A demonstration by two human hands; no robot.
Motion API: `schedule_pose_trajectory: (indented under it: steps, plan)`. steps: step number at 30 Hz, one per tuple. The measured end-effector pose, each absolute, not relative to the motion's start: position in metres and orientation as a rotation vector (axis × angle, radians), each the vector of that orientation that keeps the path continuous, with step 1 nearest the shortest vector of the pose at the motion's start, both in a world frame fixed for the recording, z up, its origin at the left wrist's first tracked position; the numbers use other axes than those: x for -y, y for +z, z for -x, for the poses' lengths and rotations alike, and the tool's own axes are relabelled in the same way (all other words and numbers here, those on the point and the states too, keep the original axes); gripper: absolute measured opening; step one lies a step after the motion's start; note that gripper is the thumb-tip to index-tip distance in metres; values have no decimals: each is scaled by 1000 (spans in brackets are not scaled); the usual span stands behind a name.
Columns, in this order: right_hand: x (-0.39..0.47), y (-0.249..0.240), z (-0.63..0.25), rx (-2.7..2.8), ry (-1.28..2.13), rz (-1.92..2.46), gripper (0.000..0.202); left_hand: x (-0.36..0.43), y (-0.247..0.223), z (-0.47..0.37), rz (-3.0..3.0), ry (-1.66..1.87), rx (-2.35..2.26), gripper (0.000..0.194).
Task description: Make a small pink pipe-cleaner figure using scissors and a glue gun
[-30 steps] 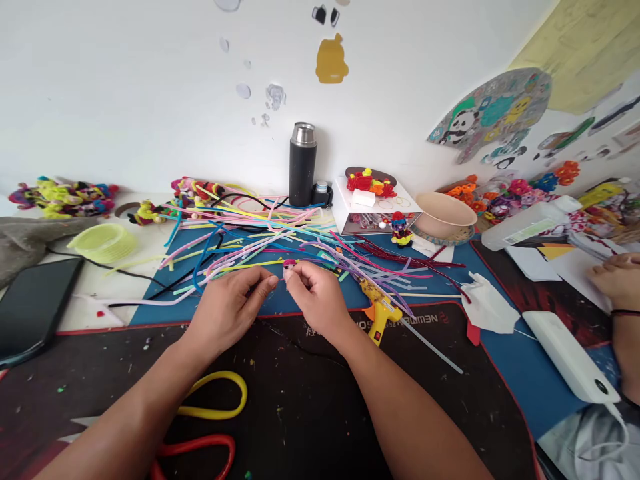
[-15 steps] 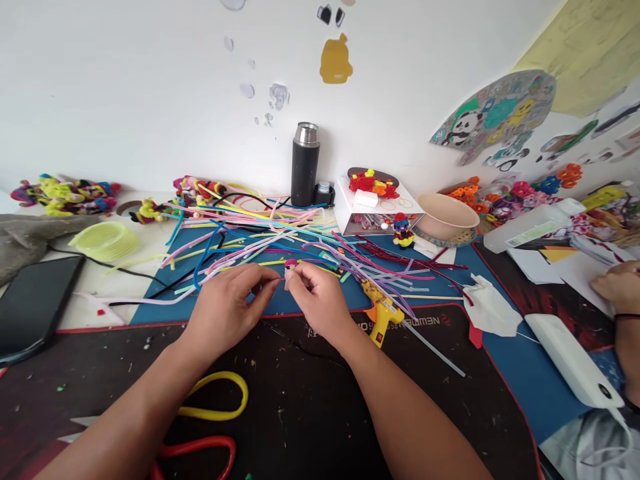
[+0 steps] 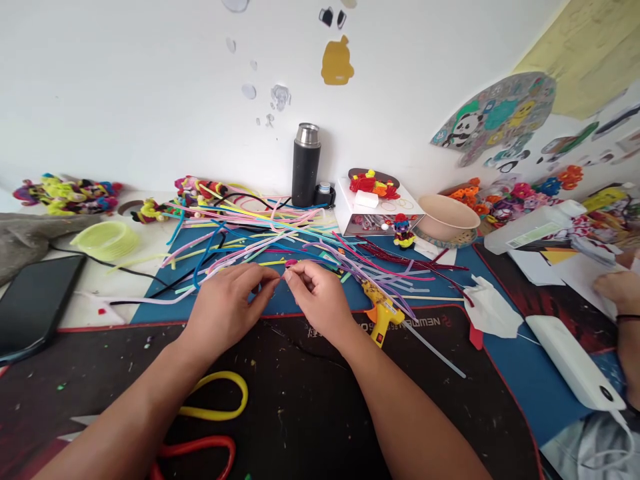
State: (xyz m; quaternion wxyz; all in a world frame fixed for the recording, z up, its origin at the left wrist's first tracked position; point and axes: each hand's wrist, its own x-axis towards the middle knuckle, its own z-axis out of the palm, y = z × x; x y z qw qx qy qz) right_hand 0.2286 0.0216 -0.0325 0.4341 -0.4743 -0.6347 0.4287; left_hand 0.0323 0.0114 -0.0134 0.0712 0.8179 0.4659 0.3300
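Above the back edge of the black mat, my left hand (image 3: 233, 300) is closed in a pinch; whatever lies between its thumb and index finger is too small to make out. My right hand (image 3: 320, 297) is pinched beside it, the fingertips almost touching. A small magenta-topped piece (image 3: 291, 263) sticks up behind the right fingertips, mostly hidden by them. Behind both hands spreads a loose pile of coloured pipe cleaners (image 3: 250, 227). A yellow glue gun (image 3: 383, 317) lies just right of my right wrist, a clear glue stick at its rear.
Scissors with a yellow handle loop (image 3: 220, 397) and a red one lie partly under my left forearm. A black flask (image 3: 306, 167), a white box (image 3: 345, 213) and a pink bowl (image 3: 447, 217) stand behind. A phone (image 3: 37, 307) lies left; another person's hand (image 3: 617, 293) is right.
My right fingers have shifted slightly, so less of the magenta-topped piece shows. Both hands otherwise stay in place. The view has moved very slightly.
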Motion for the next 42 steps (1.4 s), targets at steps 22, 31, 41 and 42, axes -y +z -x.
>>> schedule_pose_trajectory:
  steps: [22,31,41,42]
  plan:
    - [-16,-33,-228,1871,582,1233,14,-11,-16,-34,-2591,1017,-1521,29]
    - [-16,-34,-227,1863,587,1262,14,-10,-15,-35,-2528,959,-1566,30]
    - [-13,-32,-223,1850,583,1322,15,-2,-12,-47,-2397,915,-1812,27]
    - [-13,-32,-223,1841,583,1328,15,-1,-12,-48,-2382,918,-1839,27]
